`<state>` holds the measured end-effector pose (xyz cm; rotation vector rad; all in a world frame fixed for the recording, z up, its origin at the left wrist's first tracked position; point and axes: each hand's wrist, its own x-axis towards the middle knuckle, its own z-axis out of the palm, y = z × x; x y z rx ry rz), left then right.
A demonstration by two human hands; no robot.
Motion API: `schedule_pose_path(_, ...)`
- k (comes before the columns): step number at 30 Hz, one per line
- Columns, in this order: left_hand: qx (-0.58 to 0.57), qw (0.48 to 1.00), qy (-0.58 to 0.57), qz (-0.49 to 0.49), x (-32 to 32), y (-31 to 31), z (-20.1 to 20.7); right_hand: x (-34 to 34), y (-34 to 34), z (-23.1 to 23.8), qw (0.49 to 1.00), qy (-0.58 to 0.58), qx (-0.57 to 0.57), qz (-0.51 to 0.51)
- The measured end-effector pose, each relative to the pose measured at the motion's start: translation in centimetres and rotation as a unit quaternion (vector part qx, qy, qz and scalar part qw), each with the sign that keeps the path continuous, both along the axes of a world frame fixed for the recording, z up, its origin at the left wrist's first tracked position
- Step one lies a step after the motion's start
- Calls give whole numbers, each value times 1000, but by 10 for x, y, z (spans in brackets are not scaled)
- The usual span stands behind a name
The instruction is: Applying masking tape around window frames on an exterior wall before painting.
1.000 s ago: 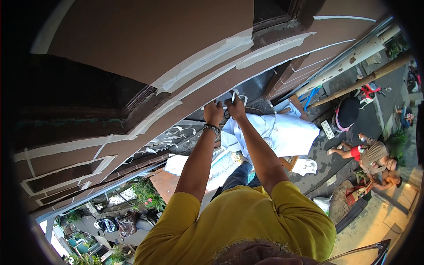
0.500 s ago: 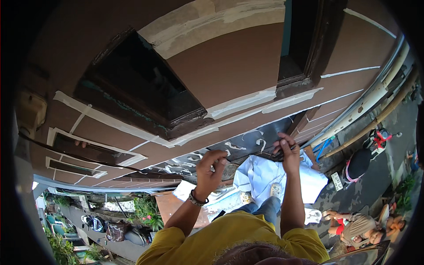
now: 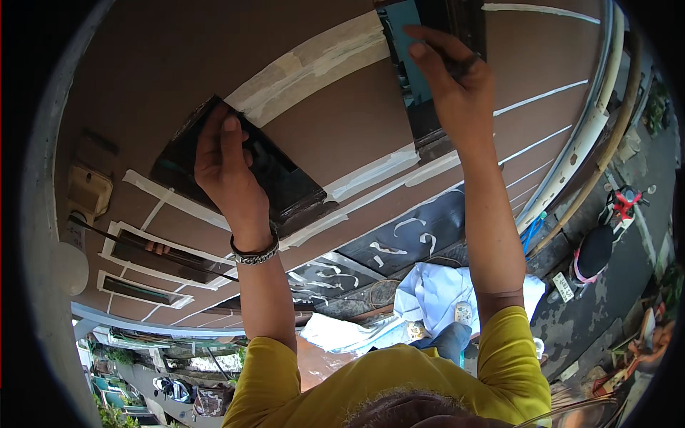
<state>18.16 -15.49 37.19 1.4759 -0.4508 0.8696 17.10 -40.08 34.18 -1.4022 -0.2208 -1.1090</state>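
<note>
My left hand (image 3: 232, 175), with a bracelet (image 3: 255, 251) at its wrist, is raised in front of the dark left window opening (image 3: 285, 178). Its fingers are bent and loosely apart, and I make out nothing in them. Higher up, my right hand (image 3: 460, 85) is in front of the right opening (image 3: 421, 107). Its thumb and forefinger stretch apart while the other fingers curl around something small and dark that I cannot make out. Between the hands, wide pale tape (image 3: 314, 68) crosses the brown wall (image 3: 335, 118). More tape (image 3: 374, 173) runs below the openings.
White-blue sheeting (image 3: 435, 292) lies around my feet below. Torn white strips (image 3: 389, 248) lie on a dark surface at the wall's foot. Pipes (image 3: 567, 185) run along the right, with a parked motorbike (image 3: 592, 257) beyond. Someone's fingers (image 3: 157, 247) show at a small left opening.
Both hands have risen from low near the sheeting to the window openings, the right one higher. The view has shifted, and the wall features appear in different places.
</note>
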Motion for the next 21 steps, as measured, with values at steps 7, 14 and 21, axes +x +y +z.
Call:
schedule_pose_path(7,2,1000,0,-12,-4,-11,0,15,2,21,998,15,-38,-49)
schedule_pose_path(14,2,1000,6,-28,-4,-8,5,25,1,21,999,-22,-35,26)
schedule_pose_path(21,2,998,22,-52,3,-6,2,32,-10,22,994,-29,-29,99)
